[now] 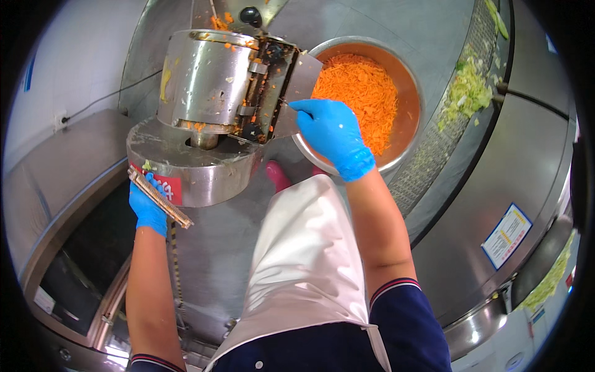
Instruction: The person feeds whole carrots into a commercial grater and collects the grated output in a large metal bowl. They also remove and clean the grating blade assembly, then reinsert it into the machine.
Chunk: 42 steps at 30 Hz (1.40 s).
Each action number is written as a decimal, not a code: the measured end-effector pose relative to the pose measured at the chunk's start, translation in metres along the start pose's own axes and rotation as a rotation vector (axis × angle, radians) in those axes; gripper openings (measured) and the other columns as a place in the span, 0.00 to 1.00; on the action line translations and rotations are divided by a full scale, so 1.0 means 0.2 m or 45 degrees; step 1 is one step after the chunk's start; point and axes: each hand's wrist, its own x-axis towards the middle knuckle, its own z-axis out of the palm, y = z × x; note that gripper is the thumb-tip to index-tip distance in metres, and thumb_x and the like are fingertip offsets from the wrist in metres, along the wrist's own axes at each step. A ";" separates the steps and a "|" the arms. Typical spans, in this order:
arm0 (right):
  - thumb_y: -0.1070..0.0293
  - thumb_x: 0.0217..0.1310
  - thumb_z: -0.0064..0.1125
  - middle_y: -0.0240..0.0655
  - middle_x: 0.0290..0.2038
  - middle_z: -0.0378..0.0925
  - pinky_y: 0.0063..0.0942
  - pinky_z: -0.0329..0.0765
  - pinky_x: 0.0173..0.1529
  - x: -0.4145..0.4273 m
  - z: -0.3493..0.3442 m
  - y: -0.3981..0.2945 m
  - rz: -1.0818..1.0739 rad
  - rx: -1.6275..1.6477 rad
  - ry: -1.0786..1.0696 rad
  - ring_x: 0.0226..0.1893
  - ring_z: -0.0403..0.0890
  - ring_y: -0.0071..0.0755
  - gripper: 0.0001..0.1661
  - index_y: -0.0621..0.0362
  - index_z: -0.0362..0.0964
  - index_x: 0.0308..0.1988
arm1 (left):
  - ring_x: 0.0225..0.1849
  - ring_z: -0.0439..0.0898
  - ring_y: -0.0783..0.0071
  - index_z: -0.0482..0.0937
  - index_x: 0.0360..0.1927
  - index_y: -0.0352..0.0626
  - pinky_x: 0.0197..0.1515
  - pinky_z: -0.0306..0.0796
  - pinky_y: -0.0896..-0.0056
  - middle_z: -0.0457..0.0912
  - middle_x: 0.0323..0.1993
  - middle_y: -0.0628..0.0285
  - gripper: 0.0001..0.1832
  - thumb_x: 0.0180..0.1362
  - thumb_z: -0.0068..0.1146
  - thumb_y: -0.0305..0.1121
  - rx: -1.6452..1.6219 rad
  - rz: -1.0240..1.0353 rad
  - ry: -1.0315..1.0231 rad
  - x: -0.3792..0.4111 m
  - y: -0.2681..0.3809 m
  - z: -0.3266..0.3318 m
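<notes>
A soiled, narrow ridged bar (160, 197) is gripped in my blue-gloved left hand (148, 202), beside the rounded steel base (209, 174) of a vegetable cutting machine. My right hand (327, 135), also gloved in blue, is at the edge of the machine's metal discharge flap (297, 93); its fingers are bent, and whether they pinch the flap cannot be told. The machine's steel drum (207, 81) has carrot bits stuck along its hinged side. Under and beyond my right hand stands a large steel bowl (416, 107) holding shredded carrot (360, 93).
A floor drain grate (413, 186) with chopped green leaves (467, 95) runs on the right, beside steel cabinets (492, 186). On the left are a steel counter (60, 158) and a power cord (111, 94) along the wall. Pink boots (277, 176) show below the apron.
</notes>
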 end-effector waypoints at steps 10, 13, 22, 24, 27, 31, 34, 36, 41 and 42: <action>0.69 0.50 0.47 0.39 0.22 0.75 0.36 0.72 0.28 -0.01 0.13 0.05 0.147 0.001 0.312 0.23 0.77 0.42 0.12 0.52 0.73 0.37 | 0.16 0.67 0.79 0.72 0.35 0.46 0.17 0.64 0.80 0.70 0.20 0.73 0.22 0.60 0.30 0.51 0.131 0.092 -0.338 0.02 0.04 -0.04; 0.71 0.43 0.50 0.35 0.17 0.73 0.33 0.65 0.28 -0.01 0.19 0.07 0.146 0.060 0.435 0.18 0.75 0.37 0.05 0.56 0.69 0.27 | 0.10 0.65 0.78 0.72 0.31 0.49 0.11 0.62 0.80 0.70 0.16 0.73 0.20 0.60 0.30 0.49 0.212 0.121 -0.115 0.03 0.04 -0.02; 0.71 0.39 0.53 0.39 0.17 0.74 0.35 0.72 0.27 -0.04 0.10 0.28 0.022 0.493 0.327 0.20 0.78 0.41 0.03 0.54 0.73 0.19 | 0.09 0.63 0.77 0.67 0.21 0.53 0.11 0.62 0.76 0.63 0.09 0.73 0.19 0.60 0.30 0.50 0.495 0.185 -0.137 0.01 0.07 -0.04; 0.71 0.39 0.53 0.38 0.17 0.74 0.34 0.72 0.26 -0.08 0.05 0.32 0.031 0.446 0.350 0.20 0.78 0.40 0.02 0.53 0.73 0.19 | 0.09 0.63 0.76 0.66 0.21 0.53 0.11 0.62 0.75 0.62 0.09 0.72 0.20 0.59 0.30 0.52 0.486 0.180 -0.016 -0.03 0.05 0.00; 0.70 0.44 0.49 0.33 0.17 0.72 0.31 0.67 0.26 -0.03 0.16 0.32 -0.023 0.332 0.446 0.18 0.75 0.36 0.07 0.52 0.70 0.30 | 0.09 0.63 0.76 0.66 0.23 0.53 0.11 0.62 0.74 0.62 0.09 0.72 0.21 0.59 0.30 0.55 0.423 0.191 0.109 -0.08 0.04 0.08; 0.72 0.44 0.49 0.34 0.17 0.72 0.31 0.68 0.25 0.05 0.26 0.31 -0.068 0.535 0.488 0.19 0.75 0.38 0.06 0.53 0.69 0.28 | 0.09 0.63 0.76 0.66 0.23 0.54 0.10 0.61 0.75 0.62 0.09 0.72 0.21 0.58 0.30 0.57 0.491 0.181 0.147 -0.06 0.06 0.08; 0.73 0.43 0.49 0.36 0.17 0.72 0.33 0.69 0.25 -0.01 0.17 0.43 -0.205 0.638 0.354 0.20 0.75 0.41 0.05 0.52 0.71 0.26 | 0.09 0.63 0.77 0.67 0.23 0.54 0.09 0.60 0.76 0.62 0.09 0.73 0.21 0.58 0.31 0.57 0.488 0.156 0.163 -0.07 0.05 0.08; 0.72 0.42 0.50 0.37 0.18 0.72 0.34 0.70 0.25 -0.05 0.10 0.47 -0.212 0.658 0.390 0.20 0.76 0.42 0.05 0.52 0.72 0.25 | 0.08 0.63 0.77 0.67 0.22 0.55 0.08 0.59 0.76 0.61 0.08 0.73 0.21 0.58 0.31 0.56 0.496 0.143 0.158 -0.11 0.04 0.10; 0.71 0.39 0.51 0.38 0.18 0.73 0.35 0.72 0.26 -0.03 0.06 0.51 -0.285 0.669 0.555 0.21 0.76 0.42 0.04 0.54 0.73 0.22 | 0.09 0.63 0.76 0.67 0.21 0.55 0.09 0.60 0.75 0.62 0.08 0.73 0.21 0.58 0.31 0.55 0.477 0.172 0.094 -0.05 0.05 0.06; 0.71 0.39 0.51 0.38 0.18 0.72 0.35 0.72 0.25 -0.05 0.06 0.52 -0.357 0.700 0.547 0.21 0.76 0.41 0.04 0.53 0.73 0.21 | 0.09 0.64 0.76 0.68 0.21 0.54 0.09 0.61 0.75 0.62 0.08 0.73 0.21 0.58 0.31 0.54 0.466 0.176 0.075 -0.05 0.05 0.05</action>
